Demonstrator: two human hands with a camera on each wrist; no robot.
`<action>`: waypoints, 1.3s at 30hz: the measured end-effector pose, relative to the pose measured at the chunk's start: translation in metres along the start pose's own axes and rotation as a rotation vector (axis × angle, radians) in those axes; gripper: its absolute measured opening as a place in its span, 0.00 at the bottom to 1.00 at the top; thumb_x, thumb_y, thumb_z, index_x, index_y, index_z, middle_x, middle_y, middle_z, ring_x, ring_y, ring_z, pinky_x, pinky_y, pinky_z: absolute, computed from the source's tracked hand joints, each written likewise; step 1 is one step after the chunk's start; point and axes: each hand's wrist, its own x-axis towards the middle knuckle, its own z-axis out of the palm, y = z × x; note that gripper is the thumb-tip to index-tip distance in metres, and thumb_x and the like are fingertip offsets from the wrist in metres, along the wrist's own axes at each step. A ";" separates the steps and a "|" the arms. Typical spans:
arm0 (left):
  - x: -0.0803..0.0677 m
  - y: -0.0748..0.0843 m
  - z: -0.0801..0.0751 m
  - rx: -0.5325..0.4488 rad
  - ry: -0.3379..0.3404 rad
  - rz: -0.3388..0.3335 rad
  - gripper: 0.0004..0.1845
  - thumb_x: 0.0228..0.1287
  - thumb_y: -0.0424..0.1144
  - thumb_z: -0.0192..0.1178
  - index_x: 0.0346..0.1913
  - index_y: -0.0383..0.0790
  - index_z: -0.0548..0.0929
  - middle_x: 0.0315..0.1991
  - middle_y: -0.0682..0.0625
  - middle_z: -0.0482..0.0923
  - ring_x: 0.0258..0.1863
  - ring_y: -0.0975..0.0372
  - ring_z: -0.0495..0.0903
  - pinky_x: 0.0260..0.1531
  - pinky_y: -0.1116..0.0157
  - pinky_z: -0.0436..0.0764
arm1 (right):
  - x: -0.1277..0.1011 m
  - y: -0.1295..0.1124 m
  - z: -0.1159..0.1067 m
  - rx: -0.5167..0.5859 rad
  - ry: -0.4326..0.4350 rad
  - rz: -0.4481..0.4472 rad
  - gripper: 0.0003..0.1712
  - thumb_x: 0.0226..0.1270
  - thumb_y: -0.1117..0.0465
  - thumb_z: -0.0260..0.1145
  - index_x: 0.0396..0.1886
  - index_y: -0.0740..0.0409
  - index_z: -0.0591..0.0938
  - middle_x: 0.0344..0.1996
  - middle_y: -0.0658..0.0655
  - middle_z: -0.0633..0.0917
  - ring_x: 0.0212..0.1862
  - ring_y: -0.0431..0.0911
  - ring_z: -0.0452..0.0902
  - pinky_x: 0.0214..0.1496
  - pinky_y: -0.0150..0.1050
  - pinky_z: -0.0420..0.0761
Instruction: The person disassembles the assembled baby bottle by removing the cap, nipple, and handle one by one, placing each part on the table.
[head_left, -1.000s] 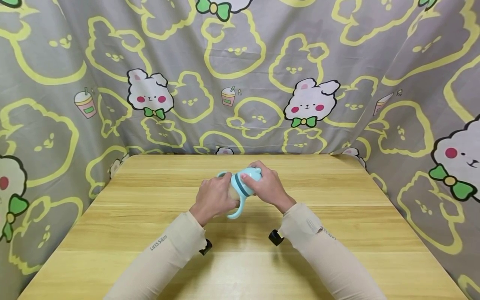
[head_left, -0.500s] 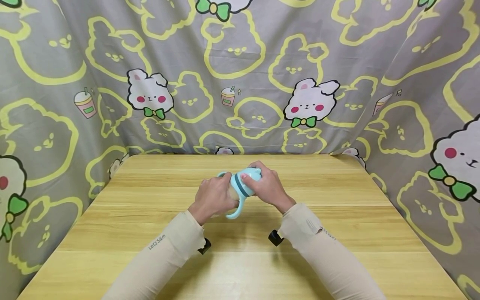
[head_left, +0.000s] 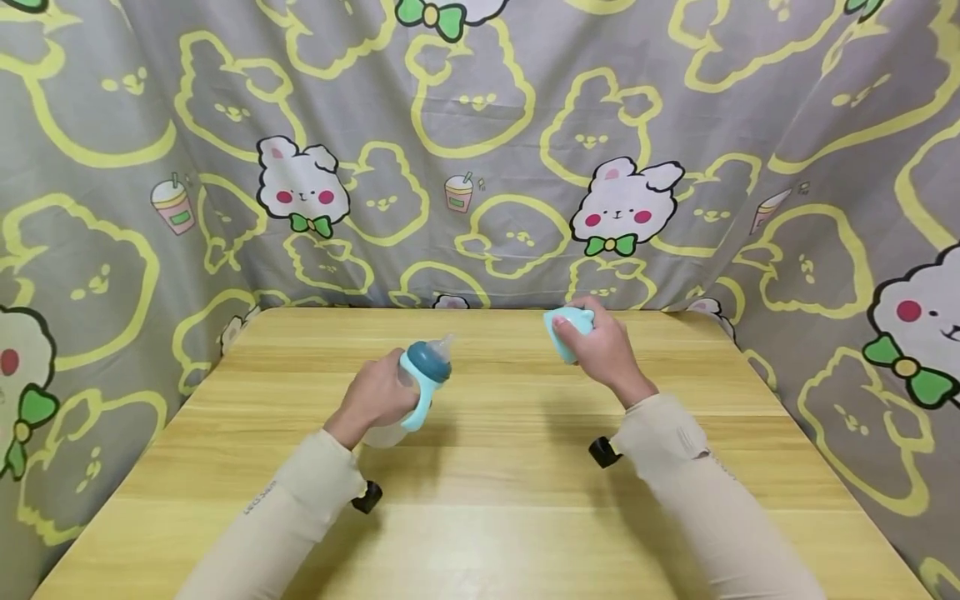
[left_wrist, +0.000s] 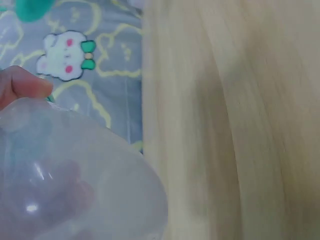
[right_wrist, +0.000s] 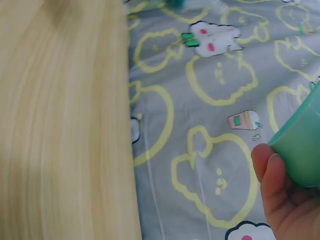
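My left hand point(head_left: 378, 392) grips a baby bottle around its body, tilted with the clear teat point(head_left: 443, 343) pointing up and to the right. The bottle has a dark teal collar point(head_left: 430, 362), a light blue handle point(head_left: 424, 404) and a see-through body point(left_wrist: 110, 185). Fingers show blurred through the body in the left wrist view. My right hand point(head_left: 609, 346) holds the light blue bottle cap point(head_left: 572, 330), its thumb lying against the cap's side. In the right wrist view the cap point(right_wrist: 302, 145) is cut off by the frame's edge. Bottle and cap are apart, both raised over the table.
A light wooden table point(head_left: 480, 517) spreads beneath both hands. Behind it and at both sides hangs a grey curtain point(head_left: 517, 108) printed with yellow outlines and white rabbits. A small black device sits at each wrist, one by the left sleeve point(head_left: 367, 497).
The cap has come off the bottle. My right hand has moved right and up with the cap, while my left hand has moved left with the bottle, baring the collar and teat.
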 end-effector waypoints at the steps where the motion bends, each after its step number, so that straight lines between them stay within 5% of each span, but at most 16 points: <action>1: -0.001 -0.001 -0.002 -0.012 -0.008 0.013 0.29 0.43 0.43 0.64 0.50 0.34 0.75 0.30 0.43 0.77 0.27 0.52 0.76 0.26 0.55 0.75 | 0.000 0.001 -0.004 -0.010 -0.016 0.003 0.25 0.66 0.46 0.62 0.55 0.58 0.73 0.36 0.67 0.75 0.28 0.53 0.76 0.23 0.41 0.81; 5: -0.001 0.007 -0.005 -0.022 -0.028 0.069 0.33 0.42 0.46 0.65 0.53 0.33 0.74 0.32 0.42 0.78 0.28 0.52 0.77 0.26 0.56 0.76 | -0.001 0.003 -0.006 0.019 -0.067 0.005 0.27 0.66 0.44 0.61 0.55 0.58 0.73 0.35 0.67 0.75 0.27 0.51 0.77 0.24 0.41 0.82; 18: -0.002 0.018 -0.001 -0.046 -0.015 0.073 0.28 0.38 0.46 0.66 0.46 0.38 0.75 0.27 0.47 0.76 0.25 0.55 0.76 0.23 0.59 0.74 | -0.004 0.004 -0.001 -0.018 -0.125 0.037 0.32 0.66 0.40 0.60 0.60 0.57 0.69 0.36 0.67 0.76 0.30 0.54 0.78 0.26 0.44 0.82; 28: -0.002 0.027 0.001 -0.082 0.017 0.084 0.32 0.37 0.47 0.69 0.49 0.37 0.75 0.27 0.46 0.77 0.25 0.55 0.76 0.24 0.58 0.75 | -0.004 0.010 -0.009 -0.167 -0.092 0.078 0.40 0.58 0.36 0.67 0.62 0.54 0.68 0.50 0.68 0.76 0.46 0.60 0.75 0.40 0.50 0.78; 39: 0.001 0.032 0.009 -0.094 0.001 0.094 0.29 0.38 0.47 0.67 0.47 0.38 0.75 0.27 0.47 0.76 0.24 0.55 0.75 0.24 0.59 0.74 | -0.005 0.026 -0.024 -0.241 -0.053 0.099 0.45 0.49 0.37 0.74 0.61 0.55 0.68 0.49 0.66 0.77 0.47 0.60 0.73 0.42 0.53 0.75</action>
